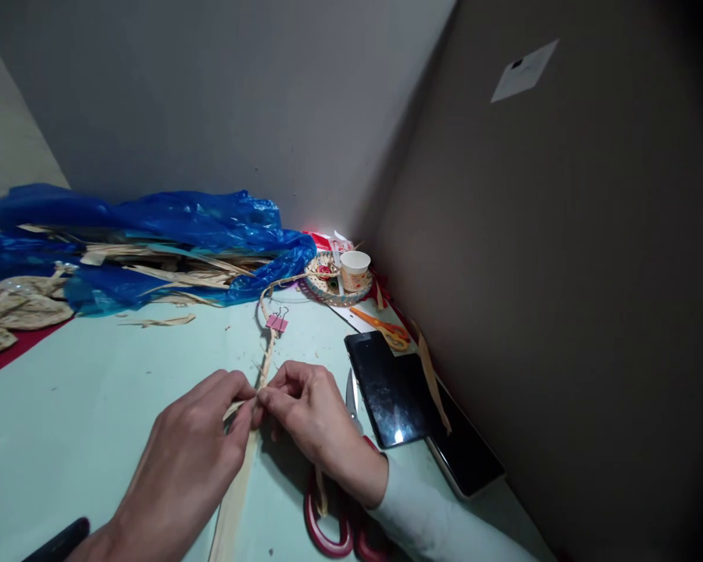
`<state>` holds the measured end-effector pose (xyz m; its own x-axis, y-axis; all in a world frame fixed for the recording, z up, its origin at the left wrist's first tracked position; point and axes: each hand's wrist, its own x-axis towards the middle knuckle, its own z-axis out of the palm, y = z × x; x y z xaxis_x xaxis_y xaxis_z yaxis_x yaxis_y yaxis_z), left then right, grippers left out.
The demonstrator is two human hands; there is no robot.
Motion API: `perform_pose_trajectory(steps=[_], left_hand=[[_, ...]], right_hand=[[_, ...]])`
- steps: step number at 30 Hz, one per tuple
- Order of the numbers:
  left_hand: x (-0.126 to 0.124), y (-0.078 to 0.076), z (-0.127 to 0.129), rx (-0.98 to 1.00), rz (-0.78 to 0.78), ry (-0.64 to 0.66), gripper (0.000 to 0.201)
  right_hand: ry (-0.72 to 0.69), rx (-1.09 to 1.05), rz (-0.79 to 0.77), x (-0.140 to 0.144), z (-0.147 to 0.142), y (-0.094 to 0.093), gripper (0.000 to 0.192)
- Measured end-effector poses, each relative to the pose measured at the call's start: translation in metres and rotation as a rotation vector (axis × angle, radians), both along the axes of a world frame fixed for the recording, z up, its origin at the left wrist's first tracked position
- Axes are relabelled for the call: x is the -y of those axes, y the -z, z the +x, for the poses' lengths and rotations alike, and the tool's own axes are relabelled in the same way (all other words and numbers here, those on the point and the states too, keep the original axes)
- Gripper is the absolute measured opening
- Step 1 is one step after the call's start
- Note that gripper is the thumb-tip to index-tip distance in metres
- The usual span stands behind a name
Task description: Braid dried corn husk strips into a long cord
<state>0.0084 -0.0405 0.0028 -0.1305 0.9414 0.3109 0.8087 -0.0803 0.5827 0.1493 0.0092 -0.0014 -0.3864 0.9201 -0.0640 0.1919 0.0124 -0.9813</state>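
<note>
A pale plaited strip of dried plant fibre [267, 361] runs up the table from my fingers. My left hand [194, 437] pinches its lower end from the left. Meeting it at the same spot, my right hand [312, 410] is closed on the strip too, thumb and forefinger together. Loose flat strands [234, 499] trail from there toward the near edge. Farther up, a pink binder clip [277, 321] grips the plait, which then curves back toward a round woven tray [313, 290]. Exactly how the strands cross between my fingertips is hidden.
Red-handled scissors [328, 538] lie partly under my right forearm. Right of them rest a black tablet [383, 390] and another dark device [469, 445]. Orange scissors [387, 328] and a paper cup [355, 269] stand behind. Blue plastic [152, 215] wraps dried strips at the back left.
</note>
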Motion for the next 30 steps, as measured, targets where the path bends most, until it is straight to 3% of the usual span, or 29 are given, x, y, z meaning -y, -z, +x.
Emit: perform_pose_trajectory(steps=[3, 7, 10, 15, 18, 20, 23, 25, 28, 30], left_hand=[[0.000, -0.001, 0.001, 0.020, 0.016, -0.017, 0.025], [0.002, -0.003, 0.004, 0.195, 0.015, -0.052, 0.022], [0.006, -0.002, 0.006, 0.172, 0.124, -0.021, 0.021], [0.013, 0.007, 0.007, -0.275, 0.428, 0.180, 0.030], [0.016, 0.014, 0.012, -0.604, 0.578, 0.280, 0.043], [0.019, 0.015, 0.017, -0.698, 0.612, 0.345, 0.046], [0.023, 0.010, 0.020, -0.563, 0.547, 0.442, 0.032], [0.022, 0.002, 0.015, -0.343, 0.448, 0.409, 0.023], [0.013, -0.007, 0.001, 0.024, 0.278, 0.118, 0.019], [0.001, -0.009, -0.007, 0.269, 0.067, -0.054, 0.022]], right_hand=[[0.011, -0.046, -0.036, 0.001, -0.002, -0.001, 0.014], [-0.008, -0.185, -0.117, 0.002, -0.001, 0.000, 0.011], [-0.014, -0.215, -0.115, 0.001, 0.001, -0.002, 0.013], [-0.022, -0.294, -0.276, -0.001, 0.004, -0.008, 0.031], [0.018, -0.297, -0.280, -0.001, 0.004, -0.009, 0.028], [0.023, -0.327, -0.285, 0.000, 0.004, -0.009, 0.024], [-0.005, -0.355, -0.325, 0.001, 0.005, -0.008, 0.019], [-0.005, -0.329, -0.314, 0.001, 0.006, -0.007, 0.016], [0.013, -0.318, -0.277, -0.001, 0.008, -0.006, 0.014], [0.006, -0.352, -0.281, -0.002, 0.007, -0.006, 0.015]])
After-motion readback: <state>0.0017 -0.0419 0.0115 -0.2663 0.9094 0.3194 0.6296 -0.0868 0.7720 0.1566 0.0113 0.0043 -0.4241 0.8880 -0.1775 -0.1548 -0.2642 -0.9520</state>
